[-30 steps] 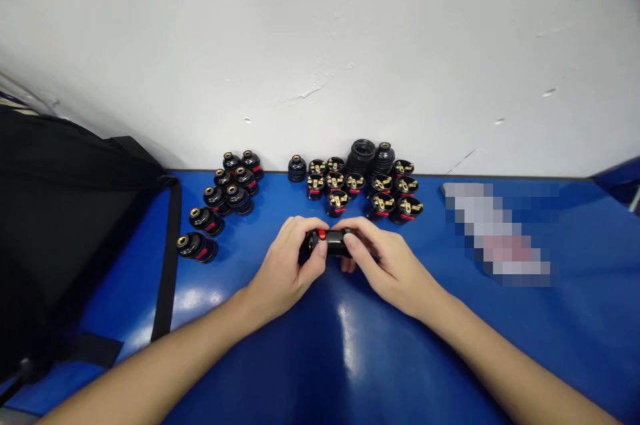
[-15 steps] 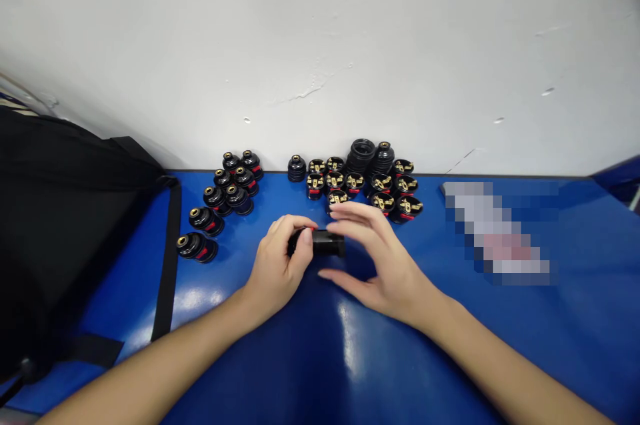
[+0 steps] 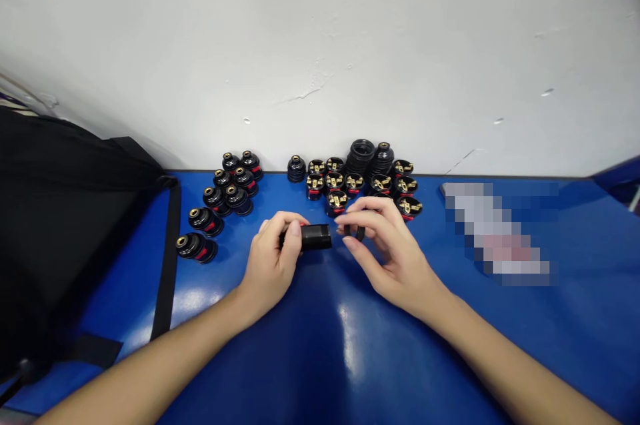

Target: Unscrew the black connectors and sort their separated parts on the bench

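Observation:
My left hand (image 3: 273,253) is closed round a black lamp holder (image 3: 316,237), which lies sideways with its smooth barrel pointing right; a bit of red shows by my thumb. In my right hand (image 3: 387,248) a black ring (image 3: 361,233) is held between thumb and fingers, a short gap away from the barrel's end. Behind my hands stand several black socket bases (image 3: 337,201) with brass contacts facing up and red parts on their sides. To the left are several closed black lamp holders (image 3: 239,199) with brass-rimmed tops.
Against the white wall (image 3: 320,45) stand stacked black ribbed rings (image 3: 361,157), a ribbed stack with a capped top (image 3: 383,157) and a single black cap (image 3: 297,168). A black bag (image 3: 75,211) with a strap lies left on the blue table (image 3: 300,358). A pixelated flat object (image 3: 495,228) lies right.
The black ring has come off the lamp holder's end and sits in my right hand, whose fingers have closed on it. My left hand has shifted slightly left with the lamp holder.

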Tool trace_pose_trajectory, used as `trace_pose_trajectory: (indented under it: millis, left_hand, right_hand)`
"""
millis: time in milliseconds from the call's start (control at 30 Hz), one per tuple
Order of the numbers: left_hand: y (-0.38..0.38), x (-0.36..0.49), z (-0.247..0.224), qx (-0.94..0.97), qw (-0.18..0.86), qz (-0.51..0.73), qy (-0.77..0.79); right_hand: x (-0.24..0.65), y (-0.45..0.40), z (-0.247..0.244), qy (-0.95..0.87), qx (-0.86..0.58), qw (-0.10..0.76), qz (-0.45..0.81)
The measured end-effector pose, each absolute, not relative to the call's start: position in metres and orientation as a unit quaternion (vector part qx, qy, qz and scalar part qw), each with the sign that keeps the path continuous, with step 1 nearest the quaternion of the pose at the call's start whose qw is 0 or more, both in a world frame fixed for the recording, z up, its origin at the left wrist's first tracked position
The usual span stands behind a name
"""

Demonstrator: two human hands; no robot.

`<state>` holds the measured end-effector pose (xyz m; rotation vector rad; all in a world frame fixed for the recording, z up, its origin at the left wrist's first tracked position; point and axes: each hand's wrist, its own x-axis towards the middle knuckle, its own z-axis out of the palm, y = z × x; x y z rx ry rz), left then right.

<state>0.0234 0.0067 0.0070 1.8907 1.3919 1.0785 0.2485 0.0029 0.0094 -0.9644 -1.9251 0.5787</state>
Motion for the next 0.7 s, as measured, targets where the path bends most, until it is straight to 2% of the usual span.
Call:
trace_pose_trajectory:
  millis: [233, 467, 700]
  left_hand:
    - [0.005, 0.027, 0.003, 0.741, 0.265, 0.417, 0.455]
    - [0.003, 0.027, 0.004, 0.813, 0.199, 0.401, 0.373]
    - [-0.008, 0.033, 0.01, 0.74, 0.284, 0.41, 0.452]
  right_hand:
    - [0.243, -0.004, 0.011, -0.687, -0.452, 0.396, 0.408]
    - [0.237, -0.01, 0.021, -0.731, -0.435, 0.283, 0.443]
    - [0.226, -0.017, 0.022, -0.731, -0.441, 0.297, 0.427]
